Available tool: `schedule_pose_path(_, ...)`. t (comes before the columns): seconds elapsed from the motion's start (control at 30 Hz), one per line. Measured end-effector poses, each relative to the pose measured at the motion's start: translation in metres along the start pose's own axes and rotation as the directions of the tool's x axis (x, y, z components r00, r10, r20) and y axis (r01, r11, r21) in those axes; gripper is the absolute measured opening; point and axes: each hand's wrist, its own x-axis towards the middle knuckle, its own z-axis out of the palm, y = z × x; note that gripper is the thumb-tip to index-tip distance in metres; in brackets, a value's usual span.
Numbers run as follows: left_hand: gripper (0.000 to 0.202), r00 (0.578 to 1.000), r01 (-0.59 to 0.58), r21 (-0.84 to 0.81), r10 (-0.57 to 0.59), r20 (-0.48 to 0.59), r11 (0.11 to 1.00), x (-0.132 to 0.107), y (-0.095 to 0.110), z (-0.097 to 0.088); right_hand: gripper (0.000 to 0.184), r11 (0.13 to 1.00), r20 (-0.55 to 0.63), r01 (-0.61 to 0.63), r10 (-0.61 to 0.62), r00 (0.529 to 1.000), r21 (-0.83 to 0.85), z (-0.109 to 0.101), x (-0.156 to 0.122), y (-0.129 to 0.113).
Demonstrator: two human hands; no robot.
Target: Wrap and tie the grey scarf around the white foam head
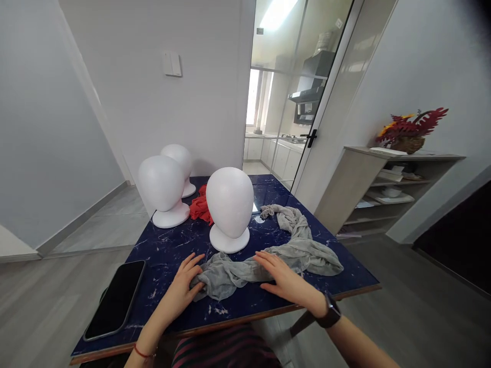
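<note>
A long grey scarf (295,245) lies rumpled across the near side of a dark blue marble-patterned table (169,250). My left hand (180,289) rests at the scarf's left end, thumb and fingers closed on the cloth. My right hand (282,278) lies flat on the scarf's middle with its fingers stretched out. Just beyond the scarf stands a white foam mannequin head (229,204).
Two more white foam heads (163,189) (180,161) stand at the back left, with a red cloth (200,207) between them and the nearer head. A black phone (115,299) lies at the table's near left corner. An open shelf unit (383,189) stands on the right.
</note>
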Motion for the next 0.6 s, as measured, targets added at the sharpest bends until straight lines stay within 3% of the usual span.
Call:
schedule_pose_path(0.1, 0.024, 1.0, 0.022, -0.091, -0.022, 0.001, 0.996, -0.005, 0.017, -0.017, 0.032, 0.979, -0.115, -0.007, 0.032, 0.993, 0.205, 0.017, 0.016, -0.015)
schedule_pose_path(0.2, 0.026, 0.997, 0.057, 0.014, -0.057, -0.045, 0.998, -0.015, 0.018, -0.041, 0.011, 0.895, -0.193, -0.025, 0.123, 0.973, 0.445, 0.018, 0.026, -0.013)
schedule_pose_path(0.3, 0.038, 0.988, 0.148, 0.231, -0.151, -0.002, 0.962, -0.02, 0.013, -0.063, 0.016, 0.665, -0.112, -0.082, 0.243, 0.963, 0.742, 0.0, 0.032, -0.014)
schedule_pose_path(0.4, 0.067, 0.967, 0.212, 0.258, -0.241, 0.084, 0.942, -0.012, 0.028, -0.076, 0.027, 0.414, 0.068, -0.138, 0.177, 0.982, 0.9, -0.033, 0.039, -0.026)
schedule_pose_path(0.43, 0.075, 0.973, 0.185, 0.174, -0.205, 0.105, 0.967, -0.004, 0.04, -0.077, 0.029, 0.371, 0.12, -0.157, 0.12, 0.986, 0.915, -0.045, 0.042, -0.031)
schedule_pose_path(0.5, 0.078, 0.989, -0.012, -0.138, 0.032, 0.146, 0.99, 0.019, 0.068, -0.074, 0.033, 0.343, 0.216, -0.201, -0.006, 0.976, 0.918, -0.069, 0.05, -0.042)
schedule_pose_path(0.53, 0.081, 0.977, -0.085, -0.317, 0.142, 0.161, 0.945, 0.033, 0.083, -0.069, 0.035, 0.338, 0.262, -0.226, -0.064, 0.963, 0.914, -0.081, 0.054, -0.048)
schedule_pose_path(0.6, 0.086, 0.929, -0.127, -0.642, 0.317, 0.19, 0.756, 0.062, 0.106, -0.057, 0.039, 0.322, 0.332, -0.267, -0.167, 0.928, 0.908, -0.101, 0.065, -0.057)
